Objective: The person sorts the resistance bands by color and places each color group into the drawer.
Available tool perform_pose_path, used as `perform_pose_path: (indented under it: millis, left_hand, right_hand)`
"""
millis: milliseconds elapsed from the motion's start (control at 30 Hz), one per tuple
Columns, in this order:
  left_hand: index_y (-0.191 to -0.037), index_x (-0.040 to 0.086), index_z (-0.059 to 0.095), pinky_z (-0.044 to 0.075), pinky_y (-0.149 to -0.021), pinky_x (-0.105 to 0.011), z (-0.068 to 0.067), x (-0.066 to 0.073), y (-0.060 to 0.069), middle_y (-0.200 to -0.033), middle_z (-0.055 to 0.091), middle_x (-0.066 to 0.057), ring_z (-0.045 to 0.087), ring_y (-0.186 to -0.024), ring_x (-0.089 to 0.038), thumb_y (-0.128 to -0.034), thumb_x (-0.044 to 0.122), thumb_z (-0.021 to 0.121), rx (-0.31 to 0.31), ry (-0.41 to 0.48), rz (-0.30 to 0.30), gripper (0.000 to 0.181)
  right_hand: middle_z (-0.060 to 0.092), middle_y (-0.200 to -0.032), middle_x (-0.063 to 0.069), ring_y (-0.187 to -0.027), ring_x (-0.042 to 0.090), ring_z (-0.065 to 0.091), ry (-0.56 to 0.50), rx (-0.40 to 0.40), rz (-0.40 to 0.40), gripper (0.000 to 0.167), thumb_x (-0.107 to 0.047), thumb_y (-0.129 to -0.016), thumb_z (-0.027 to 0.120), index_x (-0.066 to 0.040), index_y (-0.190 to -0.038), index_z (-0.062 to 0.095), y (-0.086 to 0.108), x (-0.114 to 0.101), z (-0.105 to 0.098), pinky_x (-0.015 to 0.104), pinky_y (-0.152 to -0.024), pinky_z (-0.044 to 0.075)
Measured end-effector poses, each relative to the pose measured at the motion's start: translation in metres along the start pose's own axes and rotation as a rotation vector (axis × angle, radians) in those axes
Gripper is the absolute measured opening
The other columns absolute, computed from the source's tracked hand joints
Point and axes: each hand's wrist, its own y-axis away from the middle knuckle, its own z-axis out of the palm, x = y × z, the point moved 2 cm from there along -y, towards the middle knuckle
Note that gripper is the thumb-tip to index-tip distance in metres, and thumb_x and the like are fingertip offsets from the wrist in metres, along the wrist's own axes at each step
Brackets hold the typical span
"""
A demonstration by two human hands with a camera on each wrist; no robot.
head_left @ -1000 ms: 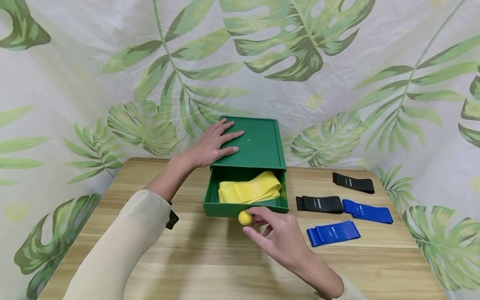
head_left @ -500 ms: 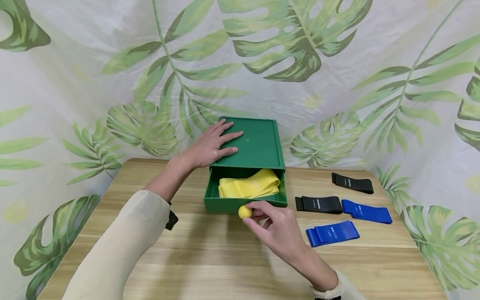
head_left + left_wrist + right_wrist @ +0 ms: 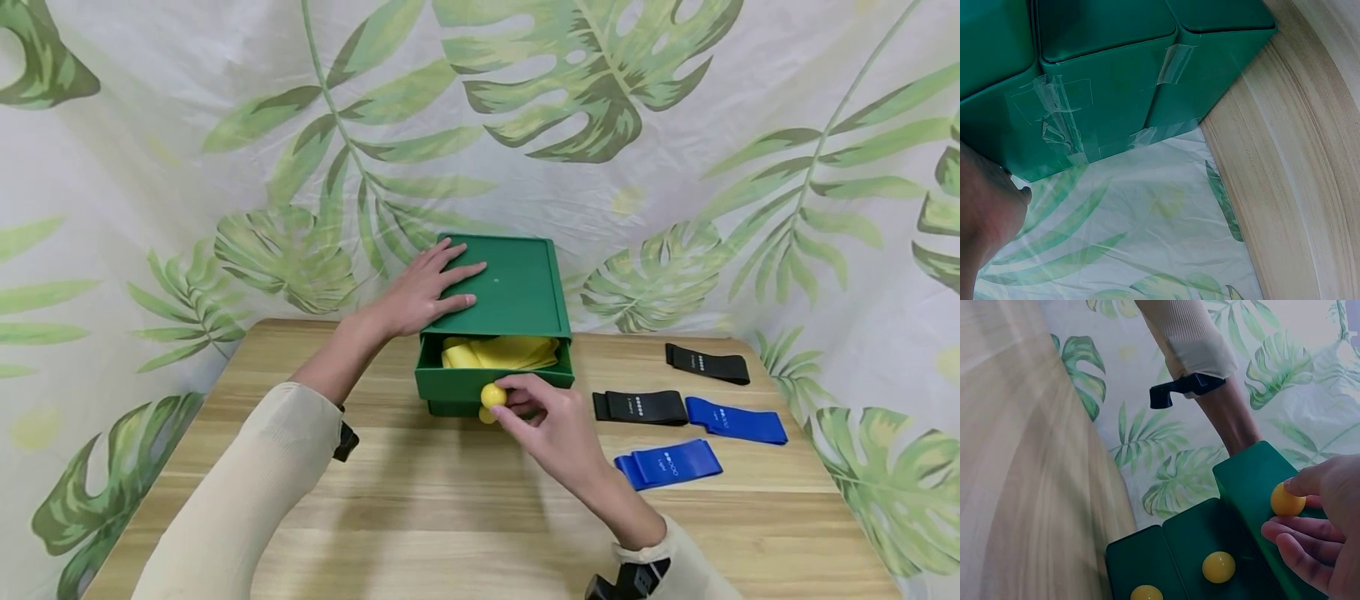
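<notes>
A green drawer cabinet (image 3: pixel 517 279) stands at the back of the table. Its top drawer (image 3: pixel 453 385) is partly out, with folded yellow exercise bands (image 3: pixel 498 353) inside, half covered by the cabinet top. My left hand (image 3: pixel 423 292) lies on the top's left side, fingers spread. Thumb and index finger of my right hand (image 3: pixel 558 433) pinch the drawer's round yellow knob (image 3: pixel 492 395). In the right wrist view that hand is on the knob (image 3: pixel 1287 500), and two lower drawers with yellow knobs (image 3: pixel 1219 567) look closed. Clear tape (image 3: pixel 1060 115) crosses the cabinet's side in the left wrist view.
Two folded black bands (image 3: pixel 640 407) and two folded blue bands (image 3: pixel 669 464) lie on the wooden table (image 3: pixel 420 517) to the right of the cabinet. A leaf-patterned cloth (image 3: pixel 525 192) hangs close behind the table.
My right hand has moved away from me with the knob, and the top drawer has slid further in. Less of the yellow bands shows. My left hand has stayed put.
</notes>
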Motion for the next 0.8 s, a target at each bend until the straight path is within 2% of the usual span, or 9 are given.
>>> perform_pose_path:
  millis: [500,800]
  left_hand:
    - [-0.167,0.019,0.038,0.002,-0.128,-0.064,0.0,-0.002,0.0,-0.176,0.015,-0.018,-0.003,-0.164,-0.037,-0.1109,0.042,0.054,0.012,0.016,0.008,0.062]
    - [-0.166,0.019,0.039,0.002,-0.128,-0.064,0.002,0.0,0.0,-0.176,0.016,-0.019,-0.002,-0.164,-0.038,-0.1109,0.049,0.051,0.019,0.034,0.015,0.064]
  right_hand:
    - [0.081,-0.093,0.002,-0.076,0.009,0.076,0.019,0.021,0.099,0.024,-0.014,-0.093,0.084,-0.011,-0.115,0.078,-0.023,0.018,0.002,0.026,-0.07,0.062]
    - [0.08,-0.097,0.001,-0.081,0.008,0.075,0.017,0.042,0.145,0.023,-0.015,-0.094,0.084,-0.011,-0.116,0.077,-0.03,0.027,0.004,0.028,-0.075,0.062]
